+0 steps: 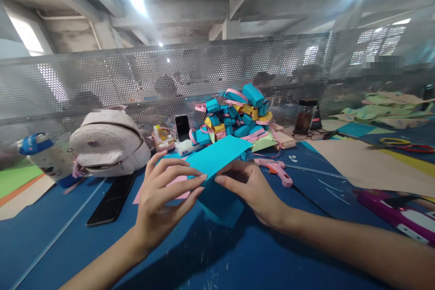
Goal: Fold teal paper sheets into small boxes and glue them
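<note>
Probably light and easily creased, the folded blue card (220, 154) seemed best held along its near fold, where the left hand (159, 199) and right hand (253, 188) pinched it, fingers nearly together, above the blue bench (254, 265).

Paper (220, 156) between my left hand (163, 195) and my right hand (253, 190), over table (190, 263). Phone (112, 204) flat on table, left of my left hand; backpack (108, 142) behind phone, bottle (50, 163) left of backpack. Behind my hands: pile of paper pieces (234, 120), mesh panel (204, 63) beyond. Jar (303, 118) right of pile. Glue gun (279, 170) just right of my right hand. Farther right: large sheet (356, 163), scissors (408, 145) near sheet's far side, power strip (380, 206) at its near side.
</note>
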`<state>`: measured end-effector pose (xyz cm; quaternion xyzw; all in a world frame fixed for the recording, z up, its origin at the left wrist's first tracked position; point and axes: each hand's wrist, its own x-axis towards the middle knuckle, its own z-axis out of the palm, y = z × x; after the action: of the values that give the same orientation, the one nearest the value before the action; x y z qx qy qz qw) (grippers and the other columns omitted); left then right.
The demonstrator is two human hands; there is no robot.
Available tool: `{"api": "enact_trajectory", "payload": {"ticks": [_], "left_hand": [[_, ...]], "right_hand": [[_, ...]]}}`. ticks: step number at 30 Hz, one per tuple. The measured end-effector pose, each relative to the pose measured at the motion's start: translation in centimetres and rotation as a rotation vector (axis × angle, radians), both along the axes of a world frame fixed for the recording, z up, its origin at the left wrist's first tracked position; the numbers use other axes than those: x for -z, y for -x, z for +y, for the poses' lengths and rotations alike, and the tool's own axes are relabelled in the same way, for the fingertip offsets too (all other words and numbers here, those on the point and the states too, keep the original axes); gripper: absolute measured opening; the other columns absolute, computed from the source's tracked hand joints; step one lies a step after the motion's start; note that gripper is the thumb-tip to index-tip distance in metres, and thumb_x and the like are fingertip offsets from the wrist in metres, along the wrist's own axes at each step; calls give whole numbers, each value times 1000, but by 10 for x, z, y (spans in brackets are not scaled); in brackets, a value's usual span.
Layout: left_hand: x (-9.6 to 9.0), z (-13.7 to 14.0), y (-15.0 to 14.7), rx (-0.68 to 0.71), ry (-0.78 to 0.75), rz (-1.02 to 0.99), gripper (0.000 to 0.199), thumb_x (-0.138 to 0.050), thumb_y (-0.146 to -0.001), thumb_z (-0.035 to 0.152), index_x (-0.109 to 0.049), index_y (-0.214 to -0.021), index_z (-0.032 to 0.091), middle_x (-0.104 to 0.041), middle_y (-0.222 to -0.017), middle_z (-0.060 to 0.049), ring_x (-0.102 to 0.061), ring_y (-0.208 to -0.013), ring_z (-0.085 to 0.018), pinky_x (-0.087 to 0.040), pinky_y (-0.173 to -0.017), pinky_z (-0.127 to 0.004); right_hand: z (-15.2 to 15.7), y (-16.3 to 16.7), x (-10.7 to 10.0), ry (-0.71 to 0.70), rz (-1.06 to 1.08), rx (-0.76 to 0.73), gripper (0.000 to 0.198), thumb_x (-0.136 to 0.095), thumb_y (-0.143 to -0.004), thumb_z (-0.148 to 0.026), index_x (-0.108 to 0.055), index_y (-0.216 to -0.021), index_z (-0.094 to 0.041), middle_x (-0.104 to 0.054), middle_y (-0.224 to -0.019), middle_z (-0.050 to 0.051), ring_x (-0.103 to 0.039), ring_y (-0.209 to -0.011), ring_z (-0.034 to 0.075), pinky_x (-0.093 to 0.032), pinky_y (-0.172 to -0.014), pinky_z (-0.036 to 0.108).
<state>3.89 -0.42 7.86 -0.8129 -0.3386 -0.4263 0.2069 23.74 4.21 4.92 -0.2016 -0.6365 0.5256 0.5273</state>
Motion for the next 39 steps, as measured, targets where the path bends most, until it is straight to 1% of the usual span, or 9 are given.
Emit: {"api": "enact_trajectory", "payload": {"ticks": [8, 10, 13, 15, 17, 19, 24, 30, 39], "left_hand": [[-1, 5, 3, -37, -53, 24, 21, -73, -81, 15, -72, -94, 31, -76, -91, 2, -65, -90, -20, -39, -98, -50], [-1, 6, 4, -46, -52, 23, 19, -73, -82, 16, -72, -93, 31, -76, -91, 3, -65, -90, -20, -39, -98, -49], [0, 7, 5, -62, -54, 29, 17, -72, -83, 18, -72, -93, 32, -76, -91, 3, -65, -90, -20, -39, -99, -49], [0, 8, 6, -63, -64, 41, 18, -72, -83, 18, -71, -93, 32, -77, -90, 4, -66, -89, -20, -38, -99, -48], [0, 8, 5, -55, -81, 50, 18, -72, -82, 18, -71, -92, 32, -77, -89, 4, -66, -89, -20, -38, -100, -48], [-1, 8, 4, -51, -93, 67, 18, -72, -82, 16, -70, -91, 31, -77, -88, 4, -66, -88, -20, -37, -100, -48], [-2, 4, 1, -70, -103, 110, 17, -72, -82, 17, -71, -90, 32, -77, -87, 6, -67, -88, -20, -36, -102, -48], [-2, 2, -2, -33, -108, 111, 17, -71, -82, 16, -71, -90, 30, -77, -86, 5, -68, -86, -20, -36, -102, -49], [-1, 1, -3, -48, -91, 114, 14, -70, -84, 18, -70, -89, 32, -77, -86, 6, -69, -86, -19, -34, -105, -49]], "right_hand": [[6, -7, -7, -195, -167, 201, 17, -75, -80, -37, -76, -79, -20, -72, -71, 3, -63, -59, 15, -48, -52, 26], [5, -13, -11, -399, -192, 272, 13, -72, -84, -33, -76, -79, -21, -75, -77, 4, -66, -67, 17, -50, -59, 28], [1, -22, -17, -846, -271, 338, 8, -67, -89, -27, -75, -88, -25, -76, -82, 0, -66, -73, 16, -48, -68, 30], [-2, -26, -18, -1119, -372, 481, 9, -69, -88, -28, -74, -96, -28, -76, -85, -2, -62, -76, 16, -44, -73, 32], [-2, -27, -18, -1263, -468, 658, 18, -72, -86, -34, -74, -103, -30, -74, -89, -1, -58, -83, 18, -39, -78, 35], [0, -26, -17, -1280, -536, 722, 25, -71, -85, -41, -73, -107, -29, -72, -96, 1, -54, -91, 21, -36, -85, 37], [6, -25, -15, -1183, -586, 632, 21, -65, -89, -46, -75, -100, -32, -68, -100, 0, -51, -97, 21, -31, -93, 39], [3, -26, -19, -1155, -545, 597, 8, -69, -88, -36, -76, -92, -32, -69, -95, -1, -51, -94, 20, -30, -93, 38], [4, -27, -19, -1184, -543, 608, 11, -68, -89, -35, -77, -87, -30, -69, -89, 0, -52, -90, 19, -34, -90, 38]]}}
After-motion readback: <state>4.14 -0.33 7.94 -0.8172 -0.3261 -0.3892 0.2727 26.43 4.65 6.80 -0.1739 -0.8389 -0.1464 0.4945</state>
